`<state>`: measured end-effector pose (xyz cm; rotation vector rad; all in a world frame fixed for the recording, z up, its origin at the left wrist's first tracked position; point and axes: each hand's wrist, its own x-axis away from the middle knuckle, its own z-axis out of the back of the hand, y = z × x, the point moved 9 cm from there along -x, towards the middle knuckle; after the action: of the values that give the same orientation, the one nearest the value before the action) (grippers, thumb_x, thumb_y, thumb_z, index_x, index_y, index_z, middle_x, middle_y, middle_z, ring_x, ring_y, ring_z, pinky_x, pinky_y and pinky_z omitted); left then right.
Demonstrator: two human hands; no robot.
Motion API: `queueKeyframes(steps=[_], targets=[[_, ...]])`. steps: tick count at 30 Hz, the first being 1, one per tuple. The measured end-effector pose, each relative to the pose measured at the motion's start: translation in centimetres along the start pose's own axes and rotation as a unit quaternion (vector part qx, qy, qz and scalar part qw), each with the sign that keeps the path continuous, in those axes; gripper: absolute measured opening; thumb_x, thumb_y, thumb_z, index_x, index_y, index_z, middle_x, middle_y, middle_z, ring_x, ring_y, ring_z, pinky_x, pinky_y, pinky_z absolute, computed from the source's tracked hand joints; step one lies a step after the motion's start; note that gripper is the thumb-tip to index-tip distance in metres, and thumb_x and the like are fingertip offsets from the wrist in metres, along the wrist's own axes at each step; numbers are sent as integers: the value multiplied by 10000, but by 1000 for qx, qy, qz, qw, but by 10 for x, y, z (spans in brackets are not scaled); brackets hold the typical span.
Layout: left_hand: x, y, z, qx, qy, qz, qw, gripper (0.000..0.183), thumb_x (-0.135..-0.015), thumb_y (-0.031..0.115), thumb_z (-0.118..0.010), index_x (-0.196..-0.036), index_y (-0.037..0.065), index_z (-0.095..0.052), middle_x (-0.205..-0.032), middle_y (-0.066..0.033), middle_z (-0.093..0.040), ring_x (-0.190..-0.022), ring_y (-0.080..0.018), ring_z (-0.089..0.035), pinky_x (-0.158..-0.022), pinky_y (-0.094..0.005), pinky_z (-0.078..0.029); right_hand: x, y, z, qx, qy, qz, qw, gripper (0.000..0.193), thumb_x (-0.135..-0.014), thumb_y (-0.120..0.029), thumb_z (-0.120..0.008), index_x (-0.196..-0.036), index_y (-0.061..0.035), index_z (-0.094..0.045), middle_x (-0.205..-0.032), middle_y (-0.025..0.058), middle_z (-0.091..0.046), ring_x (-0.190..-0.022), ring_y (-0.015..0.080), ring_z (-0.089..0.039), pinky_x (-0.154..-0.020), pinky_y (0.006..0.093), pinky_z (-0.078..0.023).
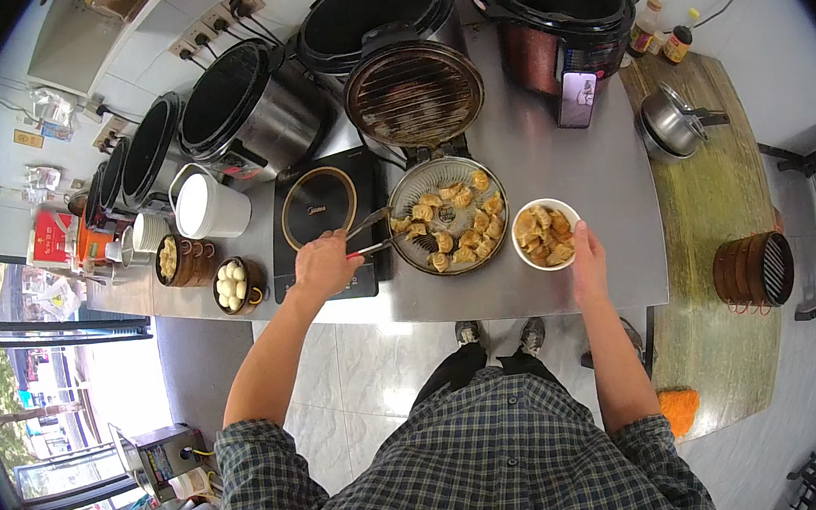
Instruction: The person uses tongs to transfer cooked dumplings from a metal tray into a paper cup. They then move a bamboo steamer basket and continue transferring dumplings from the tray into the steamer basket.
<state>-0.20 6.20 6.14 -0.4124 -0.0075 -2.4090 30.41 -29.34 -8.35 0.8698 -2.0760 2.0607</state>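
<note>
My left hand (323, 264) is closed around a pair of metal tongs (373, 249). The tongs' two arms stand apart, their tips at the left rim of a round electric griddle (413, 262). Several golden fried dumplings (463, 196) lie spread over the griddle plate, and the griddle's ridged lid (416, 93) is tilted up behind it. To the right of the griddle, my right hand (587, 260) grips the side of a white bowl (521, 254). Browned dumplings (544, 233) fill this bowl nearly to its rim.
Left of the griddle is a black induction cooker (319, 205). Bamboo steamers with buns (229, 284) stand near the left front edge. Open pressure cookers (251, 112) line the back. A phone (577, 100) leans on the right cooker. A wooden table (710, 341) adjoins the steel counter (612, 191).
</note>
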Motion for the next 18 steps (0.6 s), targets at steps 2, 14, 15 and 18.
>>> queueKeyframes(steps=[2, 14, 15, 18], targets=[[-5, 5, -12, 12, -16, -9, 1000, 555, -911, 394, -791, -1295, 19, -649, -1222, -176, -724, -1086, -366, -731, -927, -456, -591, -2, 4, 4, -27, -36, -3, 999, 604, -1111, -457, -570, -1397, 73, -611, -1299, 112, -685, -1208, 175, -607, -1069, 336, -465], [-4, 16, -21, -11, -6, -81, 997, 468, -914, 369, -794, -1246, 63, -668, -1050, -133, -738, -967, -344, -740, -835, -450, -586, 1, 12, 16, 224, 4, 94, 970, 587, -1137, -463, -476, -1313, 70, -646, -1171, 165, -727, -1083, 235, -666, -995, 371, -506], [-3, 18, -21, 6, 7, -87, 996, 444, -917, 365, -791, -1225, 68, -672, -1040, -131, -736, -960, -345, -738, -829, -453, -584, 0, 11, 15, 213, 3, 108, 971, 587, -1138, -460, -469, -1313, 72, -645, -1165, 173, -727, -1084, 243, -669, -994, 374, -508], [5, 25, -21, 46, 50, -105, 992, 378, -921, 350, -783, -1166, 80, -681, -1016, -127, -732, -947, -347, -733, -818, -460, -580, -3, 17, 20, 179, 13, 124, 976, 585, -1140, -456, -462, -1312, 72, -647, -1174, 179, -725, -1100, 253, -668, -1000, 377, -505]])
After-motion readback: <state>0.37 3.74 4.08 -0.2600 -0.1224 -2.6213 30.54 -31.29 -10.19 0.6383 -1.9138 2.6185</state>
